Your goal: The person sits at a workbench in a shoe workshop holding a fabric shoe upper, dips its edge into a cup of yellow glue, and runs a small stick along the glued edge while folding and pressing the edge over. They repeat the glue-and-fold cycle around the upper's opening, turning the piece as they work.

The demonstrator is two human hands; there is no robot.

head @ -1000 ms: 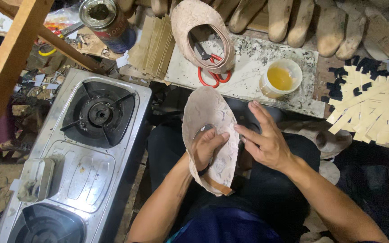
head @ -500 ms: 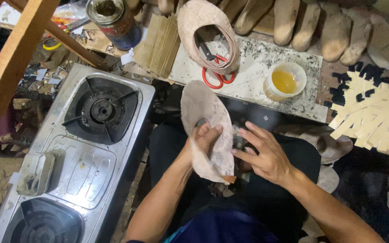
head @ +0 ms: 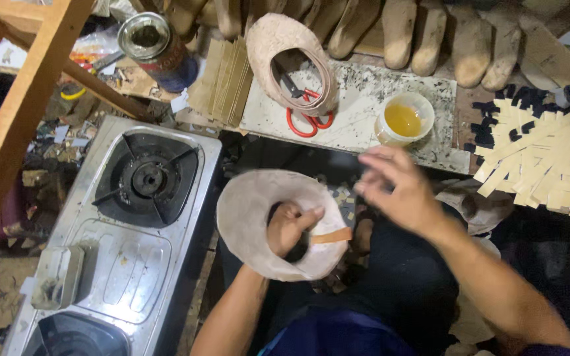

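My left hand point(head: 289, 226) grips a pale beige shoe upper point(head: 249, 221) over my lap, fingers pushed through its opening, thumb near a tan strip at its edge. The upper lies spread wide and curved. My right hand point(head: 397, 191) hovers above and to the right of it, fingers apart and blurred, holding nothing. It sits just below a small cup of yellow glue point(head: 404, 118) on the stained board point(head: 364, 99).
A second beige upper point(head: 278, 46) rests on red-handled scissors point(head: 308, 118) on the board. A steel gas stove point(head: 126, 224) stands at left, a tin can point(head: 156, 46) beyond it. Wooden shoe lasts point(head: 430, 33) line the back; tan paper strips point(head: 542, 165) lie at right.
My left hand has turned the upper from upright to lying sideways and spread open. My right hand has let go of it and lifted toward the glue cup.
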